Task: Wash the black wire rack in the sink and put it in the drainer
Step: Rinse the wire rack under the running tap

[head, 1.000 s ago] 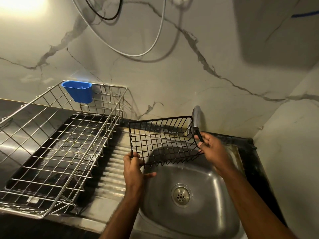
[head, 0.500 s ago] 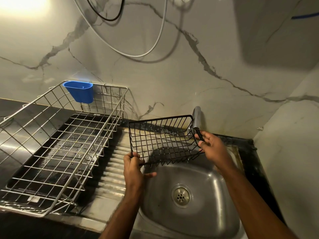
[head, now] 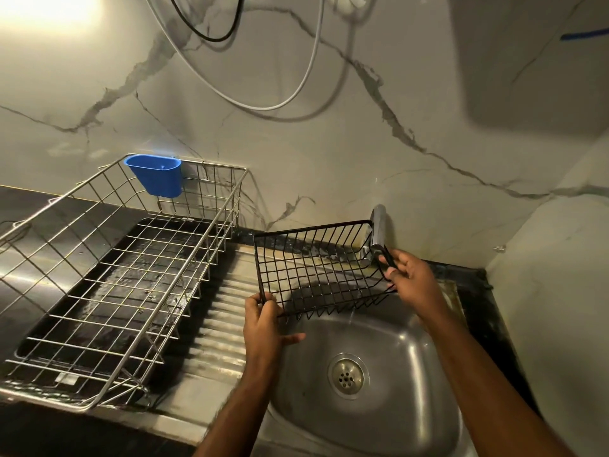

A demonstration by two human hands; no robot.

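The black wire rack hangs tilted above the far side of the steel sink, right under the tap. My left hand grips its near left corner. My right hand holds its right end by the wire edge. A thin stream of water falls from the rack area into the sink bowl. The steel wire drainer stands to the left on a dark tray, with nothing lying in it.
A blue plastic cup hangs on the drainer's back rim. A ribbed steel draining board lies between drainer and sink. The sink's drain is open. Marble walls close in behind and on the right; cables hang above.
The rack and both hands have stayed almost in place; the rack has tipped very slightly. Nothing was let go.
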